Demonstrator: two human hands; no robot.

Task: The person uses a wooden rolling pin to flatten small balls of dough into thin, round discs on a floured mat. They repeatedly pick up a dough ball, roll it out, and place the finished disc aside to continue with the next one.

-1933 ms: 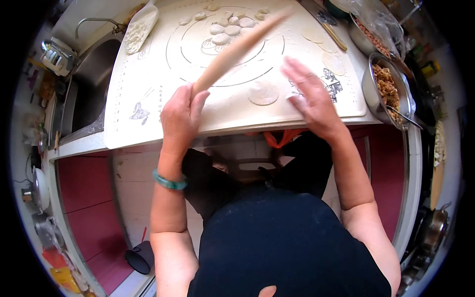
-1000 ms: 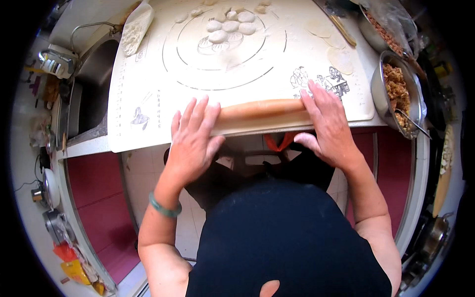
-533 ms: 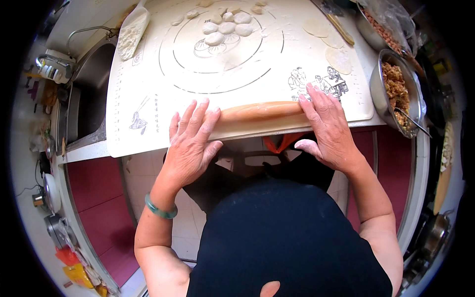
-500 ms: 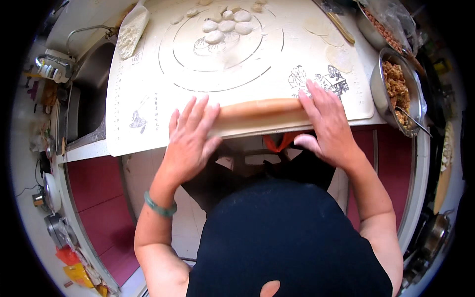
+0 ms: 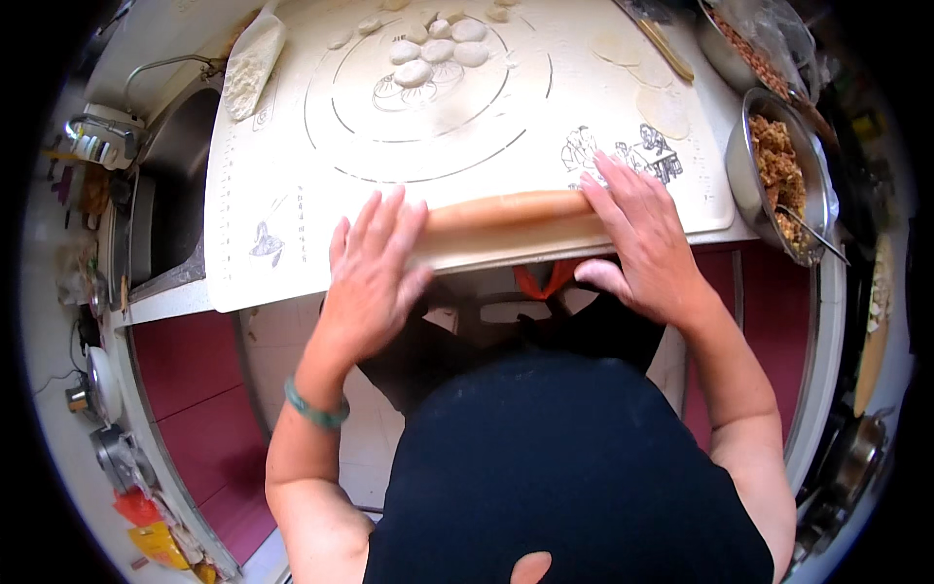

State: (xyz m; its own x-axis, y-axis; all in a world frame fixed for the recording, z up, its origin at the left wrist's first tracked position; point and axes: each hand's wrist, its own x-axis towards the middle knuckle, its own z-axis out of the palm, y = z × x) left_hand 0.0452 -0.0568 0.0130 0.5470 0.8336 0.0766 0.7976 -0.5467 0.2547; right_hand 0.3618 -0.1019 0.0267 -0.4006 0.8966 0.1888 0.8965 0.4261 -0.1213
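A wooden rolling pin [image 5: 511, 207] lies crosswise along the near edge of a white printed pastry mat [image 5: 263, 195]. My left hand [image 5: 373, 268] rests over its left end, fingers stretched out and the thumb apart. Over the right end lies my right hand [image 5: 637, 238], also flat with its fingers extended. Neither hand wraps around the pin. Whether any dough lies beneath it or under my palms is hidden. Farther back on the mat sit several small floured dough rounds [image 5: 413, 74]. Thin rolled dough wrappers [image 5: 664, 109] lie at the mat's right side.
A white scoop of flour [image 5: 255, 73] lies at the back left beside the dark sink [image 5: 180, 165]. On the right stands a metal bowl [image 5: 741, 185] of brown filling with a spoon. Behind it is another bowl [image 5: 715, 49] with reddish contents. A wooden stick [image 5: 666, 49] lies near the wrappers.
The view has shifted slightly. My hands and the rolling pin stay in nearly the same place at the mat's near edge.
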